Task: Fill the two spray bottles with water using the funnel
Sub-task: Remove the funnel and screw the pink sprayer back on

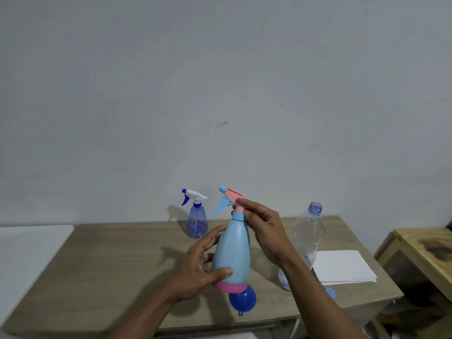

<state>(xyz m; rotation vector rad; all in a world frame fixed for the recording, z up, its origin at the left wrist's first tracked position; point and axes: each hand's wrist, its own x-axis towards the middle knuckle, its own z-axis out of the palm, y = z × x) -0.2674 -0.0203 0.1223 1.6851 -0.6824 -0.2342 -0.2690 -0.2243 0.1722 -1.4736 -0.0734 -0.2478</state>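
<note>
Here, the light blue spray bottle [232, 253] (nearly upright) is gripped low by the left hand [198, 267], its pink head [233, 198] at twelve o'clock pinched by the right hand [266, 231].

Bare from fingertips to the lower edge of the view: left hand [200, 267] and left forearm [151, 314], right hand [266, 231] and right forearm [325, 302]. Uncovered wrists, slim and smooth. Long, slender fingers. Short-trimmed nail plain on the left thumb [223, 272]. Fine knuckle creases across the right hand's back.
</note>
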